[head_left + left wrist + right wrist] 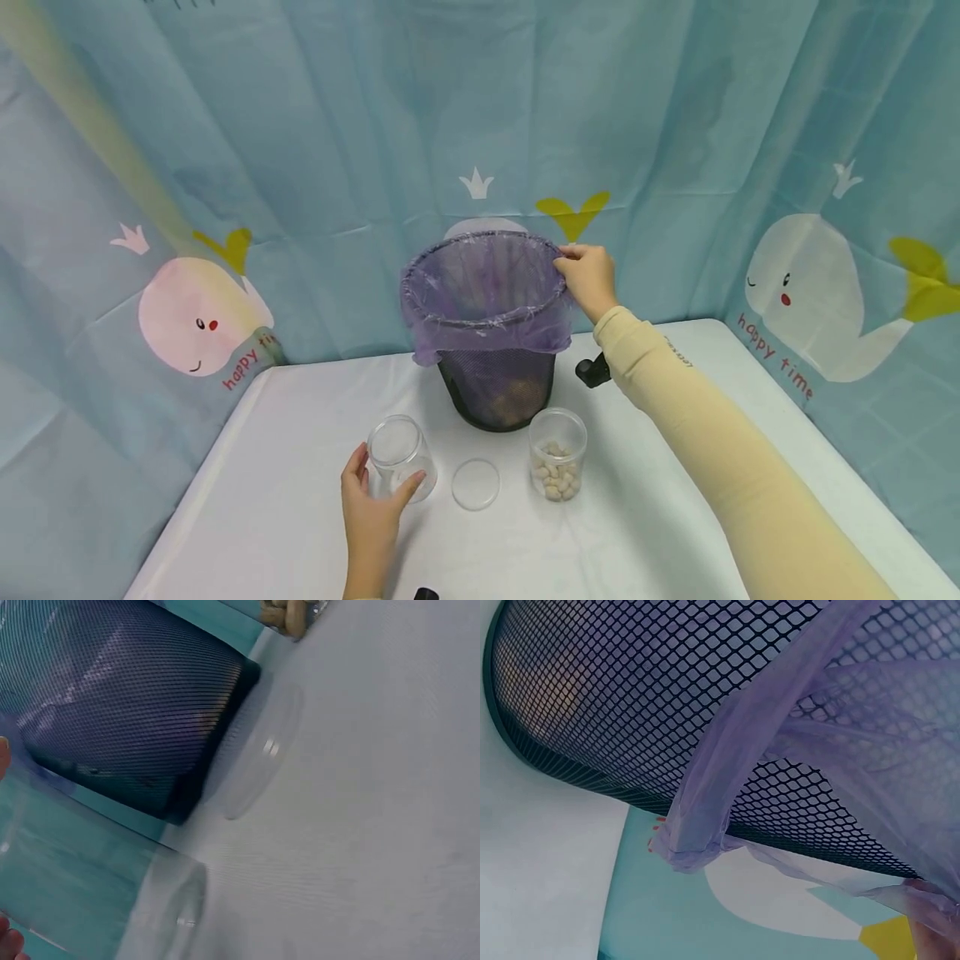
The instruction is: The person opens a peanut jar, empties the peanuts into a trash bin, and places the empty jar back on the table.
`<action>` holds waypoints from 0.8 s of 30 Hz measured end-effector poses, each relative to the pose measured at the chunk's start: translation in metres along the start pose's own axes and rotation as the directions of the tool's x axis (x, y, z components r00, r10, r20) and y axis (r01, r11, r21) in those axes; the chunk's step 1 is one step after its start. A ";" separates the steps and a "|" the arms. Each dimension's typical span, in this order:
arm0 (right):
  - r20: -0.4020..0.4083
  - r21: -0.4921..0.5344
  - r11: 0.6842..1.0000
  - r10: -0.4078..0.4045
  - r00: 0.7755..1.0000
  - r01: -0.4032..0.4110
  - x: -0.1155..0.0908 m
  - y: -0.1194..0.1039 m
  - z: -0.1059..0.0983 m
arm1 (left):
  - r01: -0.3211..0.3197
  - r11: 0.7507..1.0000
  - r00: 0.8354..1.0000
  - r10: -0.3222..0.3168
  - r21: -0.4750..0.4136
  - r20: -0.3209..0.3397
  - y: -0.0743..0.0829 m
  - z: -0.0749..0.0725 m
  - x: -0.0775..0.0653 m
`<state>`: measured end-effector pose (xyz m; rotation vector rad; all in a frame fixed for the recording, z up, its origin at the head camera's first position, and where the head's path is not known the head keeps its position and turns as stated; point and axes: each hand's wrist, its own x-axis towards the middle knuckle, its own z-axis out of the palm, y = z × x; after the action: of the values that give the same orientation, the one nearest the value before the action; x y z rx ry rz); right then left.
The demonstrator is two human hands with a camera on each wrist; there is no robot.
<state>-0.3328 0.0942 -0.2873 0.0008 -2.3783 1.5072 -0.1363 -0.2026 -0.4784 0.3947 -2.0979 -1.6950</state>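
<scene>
My left hand holds a clear plastic jar at the left, thumb on one side and fingers on the other. Nothing shows inside this jar. Behind it stands a black mesh trash bin, lined with a purple plastic bag folded over the rim. My right hand pinches the bag-covered rim on the bin's right side. The right wrist view shows the bag's loose folds hanging over the mesh, with fingers at the lower right corner.
A round clear lid lies flat on the white table in front of the bin. Right of it stands another clear jar, partly filled with pale peanut-like pieces. A blue curtain with whale prints hangs behind.
</scene>
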 end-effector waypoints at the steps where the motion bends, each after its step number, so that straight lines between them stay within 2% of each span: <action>1: 0.002 0.001 1.000 0.001 1.000 -0.001 0.000 0.000 0.000 | -0.024 1.000 1.000 0.024 0.012 -0.014 0.004 -0.001 -0.001; 6: 0.004 -0.017 1.000 0.005 1.000 -0.005 0.000 0.001 0.000 | -0.089 0.992 0.994 0.093 0.085 -0.053 0.024 -0.010 -0.010; 9: 0.000 -0.019 1.000 0.007 1.000 -0.007 0.000 0.001 0.001 | -0.124 0.987 0.990 0.130 0.105 -0.051 0.036 -0.012 -0.016; 12: 0.005 -0.011 1.000 0.005 1.000 -0.005 0.001 0.000 0.001 | -0.179 0.976 0.982 0.186 0.120 -0.047 0.045 -0.010 -0.022; 18: 0.011 -0.050 0.999 -0.012 1.000 0.013 0.002 -0.002 -0.002 | -0.243 0.961 0.969 0.246 0.131 -0.006 0.055 -0.002 -0.033; 21: 0.020 -0.058 0.998 -0.005 1.000 0.007 0.002 -0.002 -0.003 | -0.296 0.944 0.954 0.301 0.148 -0.006 0.055 0.002 -0.037; 24: 0.035 -0.044 0.999 0.013 0.999 -0.012 0.003 -0.002 -0.004 | -0.380 0.914 0.922 0.386 0.141 -0.013 0.054 0.006 -0.041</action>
<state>-0.3338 0.0971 -0.2828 0.0026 -2.4430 1.4722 -0.1014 -0.1662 -0.4327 0.0461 -2.0994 -1.3113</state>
